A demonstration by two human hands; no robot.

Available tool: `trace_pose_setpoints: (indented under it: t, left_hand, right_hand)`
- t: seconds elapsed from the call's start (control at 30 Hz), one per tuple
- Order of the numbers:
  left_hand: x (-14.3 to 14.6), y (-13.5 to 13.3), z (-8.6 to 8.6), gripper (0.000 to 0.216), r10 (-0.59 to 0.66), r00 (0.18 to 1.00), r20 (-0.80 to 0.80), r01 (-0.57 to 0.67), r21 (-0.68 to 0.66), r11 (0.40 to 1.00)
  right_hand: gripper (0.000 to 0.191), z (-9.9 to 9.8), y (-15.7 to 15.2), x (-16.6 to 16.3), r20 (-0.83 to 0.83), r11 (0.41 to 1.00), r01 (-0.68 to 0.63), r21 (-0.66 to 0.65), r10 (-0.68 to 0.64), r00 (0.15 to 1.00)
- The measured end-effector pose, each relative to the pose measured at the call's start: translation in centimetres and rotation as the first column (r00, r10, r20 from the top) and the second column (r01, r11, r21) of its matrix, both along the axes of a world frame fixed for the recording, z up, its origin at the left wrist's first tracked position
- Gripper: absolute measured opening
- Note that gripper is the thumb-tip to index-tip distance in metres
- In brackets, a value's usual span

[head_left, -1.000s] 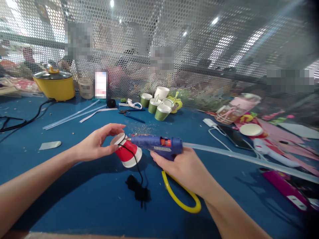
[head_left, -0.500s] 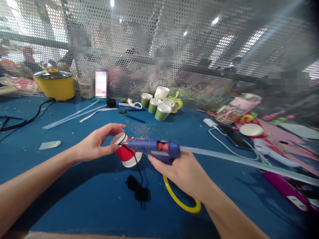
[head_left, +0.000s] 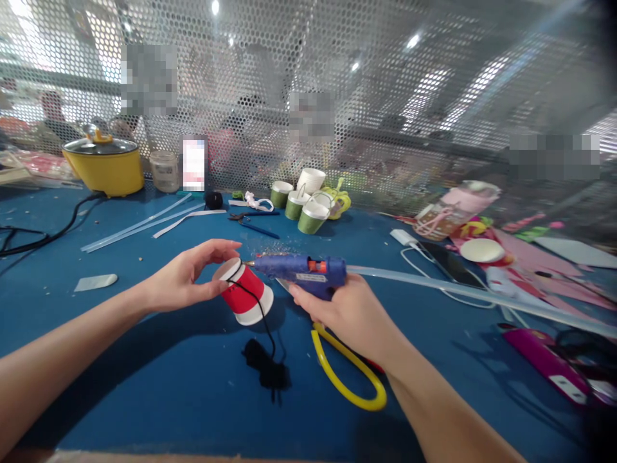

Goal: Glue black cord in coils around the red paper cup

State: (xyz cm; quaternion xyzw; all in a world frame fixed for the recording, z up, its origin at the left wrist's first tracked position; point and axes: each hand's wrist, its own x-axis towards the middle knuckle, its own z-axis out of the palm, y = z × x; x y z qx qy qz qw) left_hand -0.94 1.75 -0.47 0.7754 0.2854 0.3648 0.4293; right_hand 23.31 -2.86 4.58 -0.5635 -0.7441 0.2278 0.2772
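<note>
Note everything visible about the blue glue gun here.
The glue gun is blue and plastic-looking, with a pale label on its side, an orange part in a cutout and a metallic nozzle. A long translucent stick runs from its rear toward the right edge. The right hand grips it above the table, body roughly level, nozzle pointing at the upper end of the red-and-white cup; whether they touch is unclear.
</note>
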Motion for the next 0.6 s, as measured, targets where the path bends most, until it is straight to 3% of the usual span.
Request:
trace_pose_setpoints:
  t: [0.6]
  left_hand:
    - [-0.04,0.00,0.05,0.049,0.002,1.000,-0.004,-0.002,0.000,1.000]
  right_hand:
    - [0.022,-0.15,0.46,-0.45,-0.038,0.998,0.067,-0.014,-0.068,0.997]
